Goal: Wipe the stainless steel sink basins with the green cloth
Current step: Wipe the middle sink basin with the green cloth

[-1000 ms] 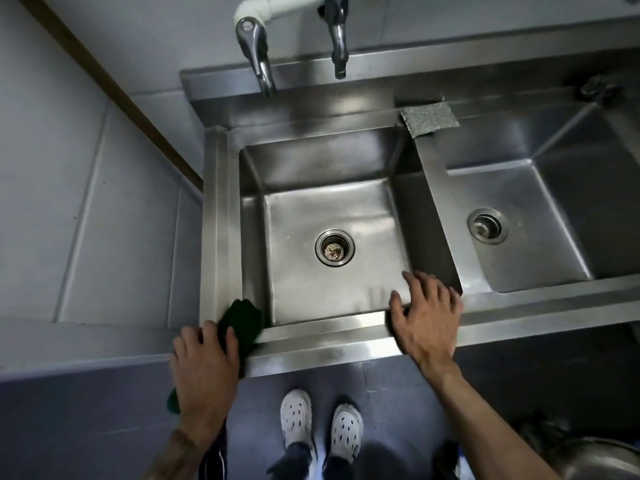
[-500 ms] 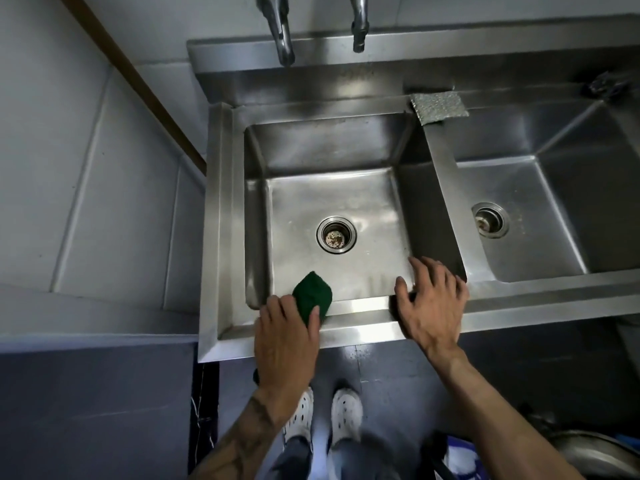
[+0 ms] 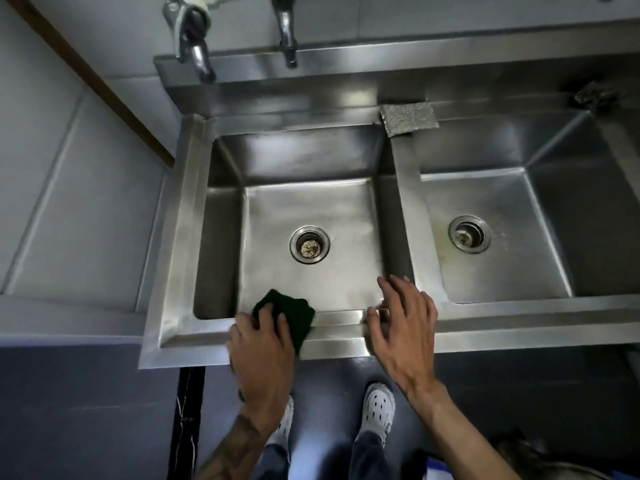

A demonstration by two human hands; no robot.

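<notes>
Noted, head view: left hand [image 3: 263,344] shifted rightward off the outer corner since a second ago, now gripping green cloth [image 3: 287,311] bunched over front rim [image 3: 339,336] of left basin [image 3: 311,209]. Found right hand [image 3: 403,327] spread, holding nothing, braced on same rim. Judged cloth soft, light, pliant; best held wadded under curled fingers. Recorded open room across basin floor; tight corners and drain [image 3: 309,244] needing care.

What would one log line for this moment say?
left hand: holds green cloth at front rim of left basin | right hand: rests on same rim
</notes>
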